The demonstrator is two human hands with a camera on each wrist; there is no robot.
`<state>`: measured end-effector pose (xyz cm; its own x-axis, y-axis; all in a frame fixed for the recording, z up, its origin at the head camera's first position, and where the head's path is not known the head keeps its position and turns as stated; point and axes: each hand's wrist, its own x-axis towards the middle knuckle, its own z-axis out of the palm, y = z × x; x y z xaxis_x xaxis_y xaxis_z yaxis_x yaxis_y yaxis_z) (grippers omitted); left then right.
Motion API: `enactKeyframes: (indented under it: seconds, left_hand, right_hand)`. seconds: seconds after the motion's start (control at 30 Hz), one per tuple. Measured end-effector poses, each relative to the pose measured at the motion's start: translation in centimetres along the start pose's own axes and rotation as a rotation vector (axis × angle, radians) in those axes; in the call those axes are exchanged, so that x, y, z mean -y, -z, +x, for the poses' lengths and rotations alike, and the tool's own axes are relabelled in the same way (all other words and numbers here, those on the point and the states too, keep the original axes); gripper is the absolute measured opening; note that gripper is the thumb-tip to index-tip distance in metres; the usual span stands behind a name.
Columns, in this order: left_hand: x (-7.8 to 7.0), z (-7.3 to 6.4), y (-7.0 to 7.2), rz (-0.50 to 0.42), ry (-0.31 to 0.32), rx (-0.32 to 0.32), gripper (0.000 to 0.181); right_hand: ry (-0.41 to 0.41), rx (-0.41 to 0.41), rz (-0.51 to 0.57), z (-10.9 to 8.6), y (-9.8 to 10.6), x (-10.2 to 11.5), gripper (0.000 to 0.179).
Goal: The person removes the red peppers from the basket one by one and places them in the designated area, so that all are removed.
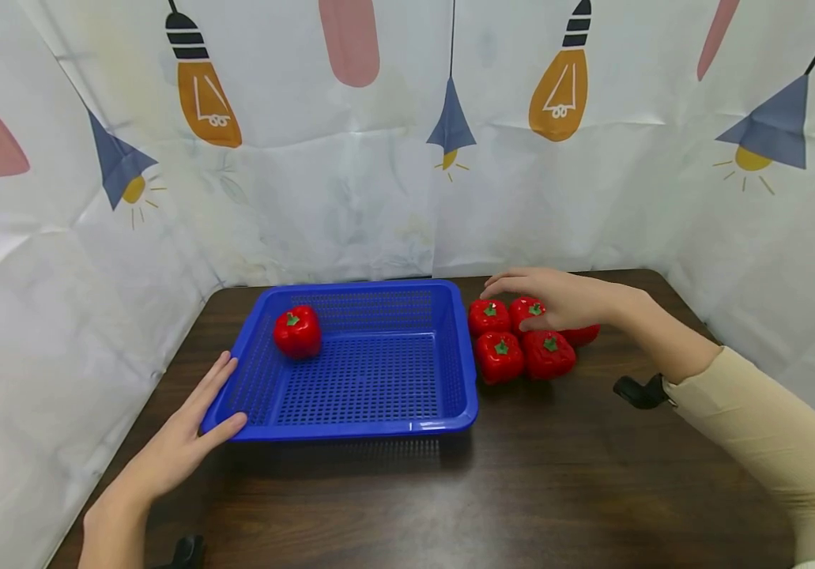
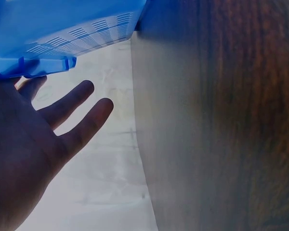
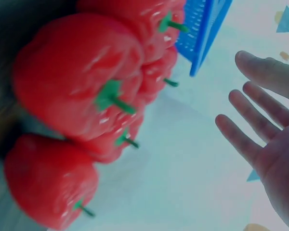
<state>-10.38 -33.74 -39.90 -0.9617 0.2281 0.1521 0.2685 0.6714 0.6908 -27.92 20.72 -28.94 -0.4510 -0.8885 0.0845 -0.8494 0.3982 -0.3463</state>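
Observation:
A blue plastic basket [image 1: 357,431] with perforated walls stands on the table, one red bell pepper [image 1: 297,332] inside at its left. My left hand [image 1: 172,450] rests against the basket's left front corner, fingers extended along the rim. In the left wrist view that hand [image 2: 33,139] spreads its fingers beneath the basket's edge [image 2: 62,29]. My right hand [image 1: 556,296] hovers over a cluster of several red bell peppers [image 1: 499,357] right of the basket. The right wrist view shows this hand [image 3: 274,130] with loosely extended fingers, apart from the peppers [image 3: 82,72] and holding nothing.
The dark wooden table [image 1: 521,490] ends at a white patterned curtain [image 1: 350,213] along the back and sides. A black strap piece [image 1: 642,391] sits at the right sleeve [image 1: 756,435]. The basket's right wall stands close beside the pepper cluster.

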Motion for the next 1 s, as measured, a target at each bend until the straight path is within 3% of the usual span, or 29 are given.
enactKeyframes:
  seconds: [0.5,1.0]
  left_hand:
    - [-0.2,0.3,-0.2,-0.008,-0.024,0.01,0.08]
    - [-0.2,0.0,0.0,-0.012,-0.022,0.006,0.079]
  right_hand:
    - [0.072,0.05,-0.005,6.7,0.0,1.3,0.052]
    - [0.112,0.182,-0.007,13.7,-0.8,3.2,0.054]
